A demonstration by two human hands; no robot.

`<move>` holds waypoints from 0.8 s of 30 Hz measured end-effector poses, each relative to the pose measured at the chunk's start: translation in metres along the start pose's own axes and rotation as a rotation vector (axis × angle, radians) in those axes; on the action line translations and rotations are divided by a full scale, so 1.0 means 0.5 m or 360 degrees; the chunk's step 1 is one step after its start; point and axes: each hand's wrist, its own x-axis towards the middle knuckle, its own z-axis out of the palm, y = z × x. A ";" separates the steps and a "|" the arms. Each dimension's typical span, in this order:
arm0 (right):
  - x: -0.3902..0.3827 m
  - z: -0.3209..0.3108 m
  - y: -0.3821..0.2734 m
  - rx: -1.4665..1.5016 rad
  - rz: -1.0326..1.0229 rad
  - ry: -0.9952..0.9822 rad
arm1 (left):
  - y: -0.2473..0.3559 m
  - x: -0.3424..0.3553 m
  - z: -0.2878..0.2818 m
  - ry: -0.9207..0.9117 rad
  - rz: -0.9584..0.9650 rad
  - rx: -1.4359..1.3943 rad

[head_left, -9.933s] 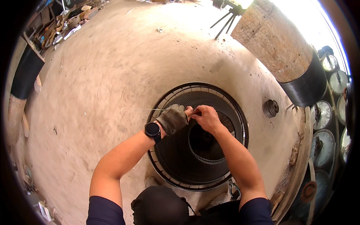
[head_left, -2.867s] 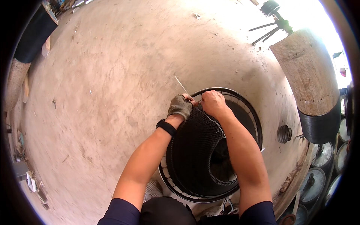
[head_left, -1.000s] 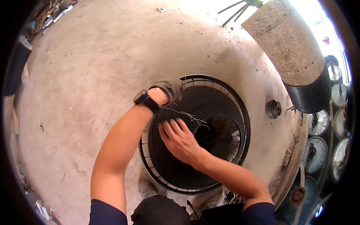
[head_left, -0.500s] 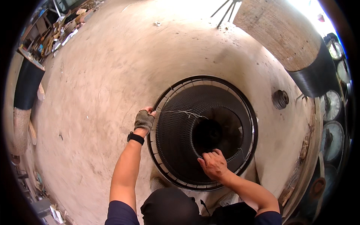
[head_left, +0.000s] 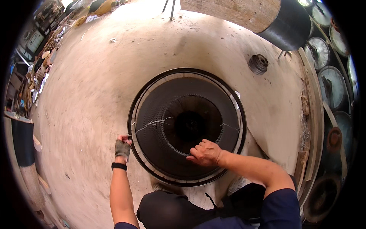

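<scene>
Below me on the floor sits a large round black frame with a thick outer ring (head_left: 187,70). Many short ties join the ring to a dark textured band (head_left: 152,99) around a deep central opening (head_left: 191,123). Pale thin strands (head_left: 154,122) lie over the band's left side, and one loose strand (head_left: 230,126) lies at its right. My left hand (head_left: 122,148), in a grey fingerless glove, pinches at the ring's left edge beside the strands; its fingertips' hold is unclear. Bare and closed, my right hand (head_left: 206,153) grips the opening's near edge.
A wooden board and dark curved sheet (head_left: 289,24) stand at the far right. Close by on the floor lies a grooved pulley-like part (head_left: 258,64). Round glass-faced pieces (head_left: 332,87) line the right side, debris (head_left: 42,63) the left. My shoes (head_left: 237,184) are beside the frame.
The view has shifted and turned, so the frame appears further left. Both hands remain at its edges, and the right fingers look more tightly curled.
</scene>
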 end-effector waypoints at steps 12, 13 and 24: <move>-0.033 -0.116 0.173 -0.0287 -0.0722 -0.0455 | -0.092 -0.403 -0.092 0.0373 -0.0305 -0.0056; -0.041 -0.130 0.180 -0.0350 -0.0722 -0.0455 | -0.094 -0.407 -0.102 0.0406 -0.0295 0.0020; -0.272 -0.206 0.258 -0.0074 0.0939 -0.0023 | 0.365 -0.334 0.049 0.0229 0.1176 0.0889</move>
